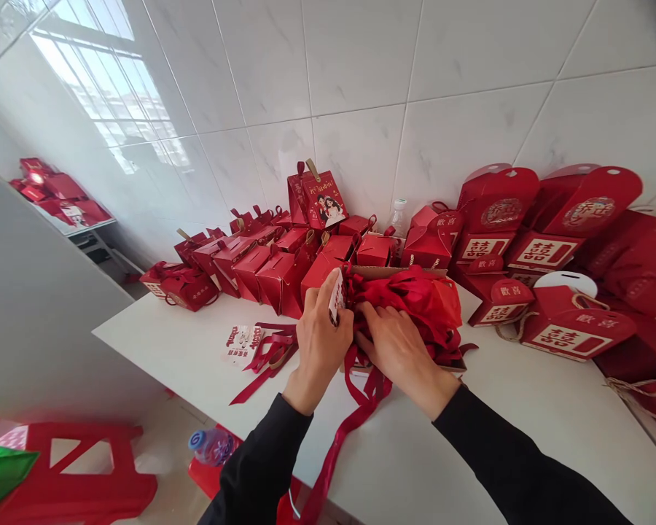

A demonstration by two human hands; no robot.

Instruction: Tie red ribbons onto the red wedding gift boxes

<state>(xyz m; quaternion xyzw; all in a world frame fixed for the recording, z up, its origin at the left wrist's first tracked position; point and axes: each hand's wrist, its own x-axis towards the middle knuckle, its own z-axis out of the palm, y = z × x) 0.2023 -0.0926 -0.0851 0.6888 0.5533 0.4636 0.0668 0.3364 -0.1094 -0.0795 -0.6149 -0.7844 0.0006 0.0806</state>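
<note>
A cardboard box (459, 370) on the table is heaped with glossy red ribbons (410, 292). At the box's left side, my left hand (322, 339) is closed on a small white card with red print (337, 297), held upright. Close beside it, my right hand (396, 343) has its curled fingers in the red ribbon, with the fingertips partly hidden. A long dark-red ribbon (342, 437) trails from below my hands over the table's front edge. Left of my hands lie another printed card (243, 344) and loose ribbon pieces (270, 361).
Folded red gift boxes (278, 281) stand in rows along the tiled wall. More red boxes with handles (574, 332) crowd the right side. A clear bottle (399, 217) stands behind. Below the table are a red stool (87, 474) and a blue-capped bottle (213, 446).
</note>
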